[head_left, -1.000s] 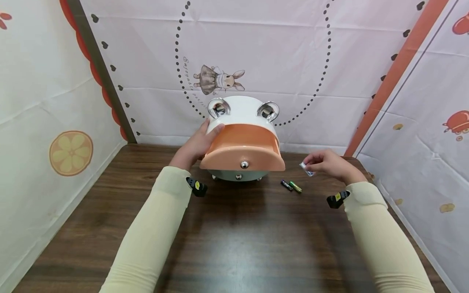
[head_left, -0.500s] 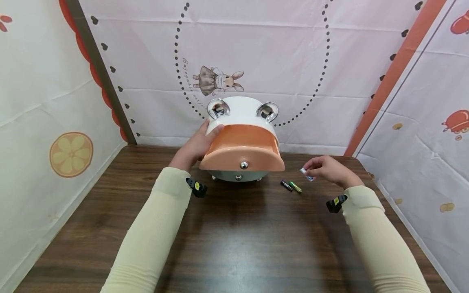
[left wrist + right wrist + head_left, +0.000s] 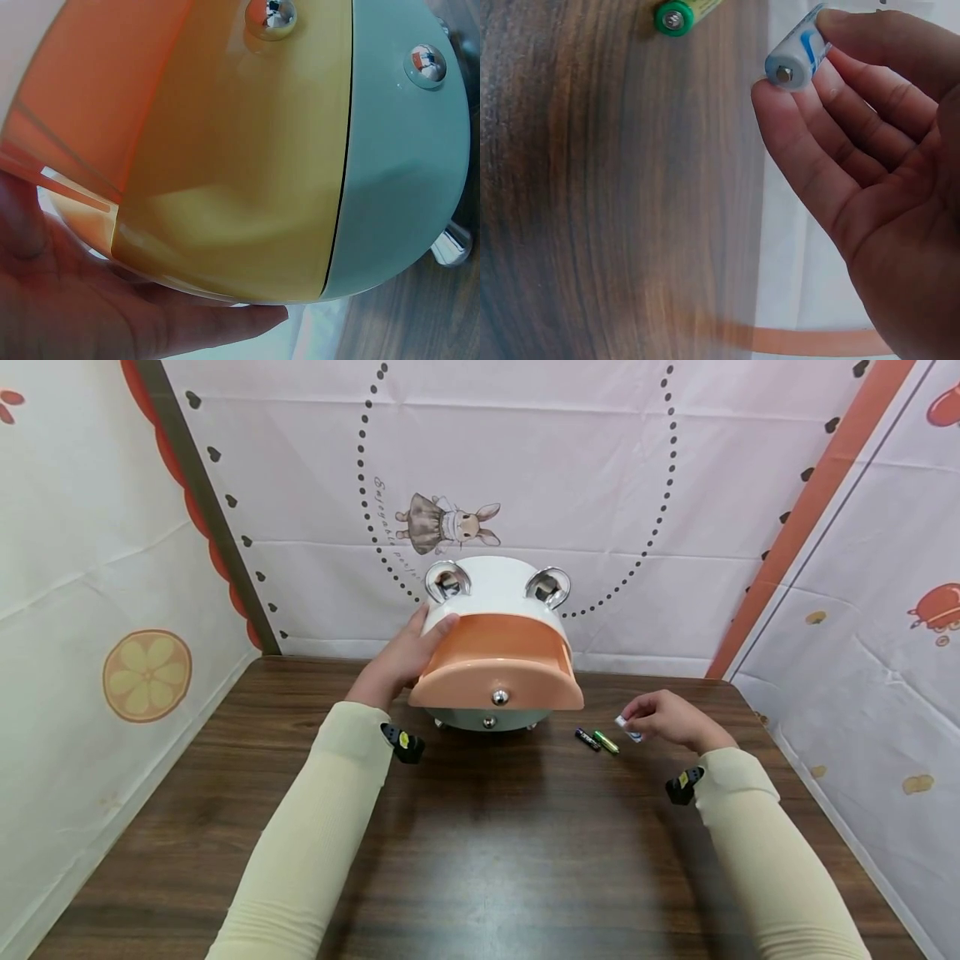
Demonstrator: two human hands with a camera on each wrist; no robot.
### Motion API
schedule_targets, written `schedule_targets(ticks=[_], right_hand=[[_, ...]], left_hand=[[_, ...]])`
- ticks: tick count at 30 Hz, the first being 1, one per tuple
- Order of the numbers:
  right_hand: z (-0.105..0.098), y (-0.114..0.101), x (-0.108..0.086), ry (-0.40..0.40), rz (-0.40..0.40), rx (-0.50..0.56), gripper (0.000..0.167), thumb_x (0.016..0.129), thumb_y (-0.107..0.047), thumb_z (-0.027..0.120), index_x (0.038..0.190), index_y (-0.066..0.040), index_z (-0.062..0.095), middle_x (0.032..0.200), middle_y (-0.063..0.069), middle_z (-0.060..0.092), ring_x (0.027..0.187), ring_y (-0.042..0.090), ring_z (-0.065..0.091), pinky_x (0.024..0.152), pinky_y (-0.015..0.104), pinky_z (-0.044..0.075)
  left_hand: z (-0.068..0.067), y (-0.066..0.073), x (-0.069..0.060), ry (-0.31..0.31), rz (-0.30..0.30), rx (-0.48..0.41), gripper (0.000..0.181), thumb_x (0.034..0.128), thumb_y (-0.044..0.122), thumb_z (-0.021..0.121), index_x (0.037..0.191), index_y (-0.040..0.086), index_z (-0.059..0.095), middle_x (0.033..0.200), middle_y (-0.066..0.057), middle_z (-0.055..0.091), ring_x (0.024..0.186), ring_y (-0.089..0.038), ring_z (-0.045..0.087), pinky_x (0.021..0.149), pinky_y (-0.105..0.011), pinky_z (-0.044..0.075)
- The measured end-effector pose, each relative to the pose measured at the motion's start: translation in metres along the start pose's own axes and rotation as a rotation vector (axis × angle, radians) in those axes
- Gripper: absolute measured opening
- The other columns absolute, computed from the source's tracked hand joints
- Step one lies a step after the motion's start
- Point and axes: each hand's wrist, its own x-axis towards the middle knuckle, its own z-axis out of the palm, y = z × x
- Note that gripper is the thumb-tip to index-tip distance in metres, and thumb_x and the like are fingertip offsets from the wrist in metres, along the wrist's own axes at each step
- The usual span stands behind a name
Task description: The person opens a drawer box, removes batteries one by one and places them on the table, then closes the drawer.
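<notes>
In the head view my left hand point(image 3: 401, 656) holds the left side of a frog-faced drawer box point(image 3: 498, 581) with a white top and two silver eyes. Its orange upper drawer point(image 3: 495, 683) is pulled out, while the green lower drawer point(image 3: 472, 720) is closed. The left wrist view shows the thumb by the drawer's edge and a finger along the box's side. Between thumb and fingertips, my right hand point(image 3: 667, 718) pinches a white-and-blue battery point(image 3: 799, 52), tilted near the table. A green battery point(image 3: 606, 742) and a black battery point(image 3: 587, 740) lie side by side to its left.
The brown wooden table point(image 3: 480, 860) carries everything. A printed cloth point(image 3: 600, 468) hangs behind the box, with more cloth at both sides. The box stands on short silver feet near the table's back edge.
My right hand has come down and slightly toward me with the white-and-blue battery. The left hand and the drawer box keep their places.
</notes>
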Motion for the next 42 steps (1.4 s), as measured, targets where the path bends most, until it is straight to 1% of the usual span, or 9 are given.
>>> schedule_targets(ticks=[3, 8, 11, 20, 26, 35, 42], right_hand=[[0.003, 0.002, 0.001, -0.004, -0.015, -0.014, 0.023, 0.092, -0.011, 0.061, 0.107, 0.005, 0.066, 0.096, 0.015, 0.069, 0.081, 0.016, 0.064, 0.075, 0.041, 0.056], [0.009, 0.006, 0.001, 0.007, -0.005, -0.023, 0.020, 0.091, -0.009, 0.061, 0.105, 0.004, 0.067, 0.093, 0.014, 0.069, 0.079, 0.014, 0.063, 0.072, 0.037, 0.056], [0.012, 0.008, 0.001, 0.015, 0.014, -0.027, 0.019, 0.091, -0.010, 0.062, 0.104, 0.003, 0.067, 0.094, 0.012, 0.069, 0.080, 0.016, 0.064, 0.071, 0.036, 0.056], [0.017, 0.011, 0.002, 0.039, 0.042, -0.103, 0.019, 0.089, -0.012, 0.065, 0.103, 0.000, 0.069, 0.092, 0.010, 0.070, 0.076, 0.018, 0.062, 0.066, 0.031, 0.053], [0.023, 0.011, 0.002, 0.035, 0.053, -0.130, 0.018, 0.088, -0.012, 0.066, 0.101, 0.000, 0.069, 0.090, 0.009, 0.069, 0.073, 0.017, 0.063, 0.065, 0.030, 0.053], [0.027, 0.013, 0.003, 0.043, 0.048, -0.187, 0.015, 0.086, -0.012, 0.067, 0.095, -0.001, 0.070, 0.083, 0.006, 0.070, 0.067, 0.014, 0.062, 0.061, 0.029, 0.052], [0.029, 0.014, 0.003, 0.061, 0.054, -0.204, 0.014, 0.085, -0.012, 0.068, 0.092, -0.001, 0.070, 0.079, 0.003, 0.068, 0.065, 0.013, 0.061, 0.060, 0.029, 0.051]], left_hand=[[0.000, 0.000, 0.000, 0.001, -0.001, -0.002, 0.106, 0.0753, 0.084, 0.042, 0.154, 0.036, -0.010, 0.165, -0.005, 0.001, 0.149, -0.028, 0.011, 0.119, -0.050, 0.016], [0.000, 0.000, 0.000, 0.001, 0.001, -0.006, 0.106, 0.0758, 0.084, 0.043, 0.154, 0.036, -0.010, 0.165, -0.004, 0.001, 0.150, -0.026, 0.009, 0.120, -0.049, 0.014], [0.000, 0.000, -0.001, -0.001, 0.002, -0.006, 0.105, 0.0764, 0.083, 0.042, 0.155, 0.036, -0.010, 0.165, -0.004, 0.001, 0.150, -0.026, 0.009, 0.120, -0.049, 0.014], [0.000, 0.003, -0.002, 0.008, 0.005, 0.007, 0.105, 0.0769, 0.083, 0.041, 0.155, 0.035, -0.009, 0.165, -0.005, 0.002, 0.149, -0.028, 0.013, 0.119, -0.051, 0.019], [0.000, 0.001, -0.001, 0.010, 0.001, 0.005, 0.105, 0.0766, 0.084, 0.041, 0.155, 0.035, -0.009, 0.165, -0.006, 0.001, 0.149, -0.028, 0.011, 0.120, -0.050, 0.016], [0.000, 0.001, -0.001, 0.007, -0.005, 0.005, 0.105, 0.0759, 0.084, 0.041, 0.155, 0.036, -0.010, 0.165, -0.006, 0.001, 0.149, -0.028, 0.011, 0.120, -0.050, 0.015], [0.000, 0.000, -0.001, 0.005, -0.007, 0.007, 0.105, 0.0757, 0.085, 0.040, 0.154, 0.037, -0.010, 0.165, -0.005, 0.000, 0.149, -0.028, 0.010, 0.119, -0.051, 0.016]])
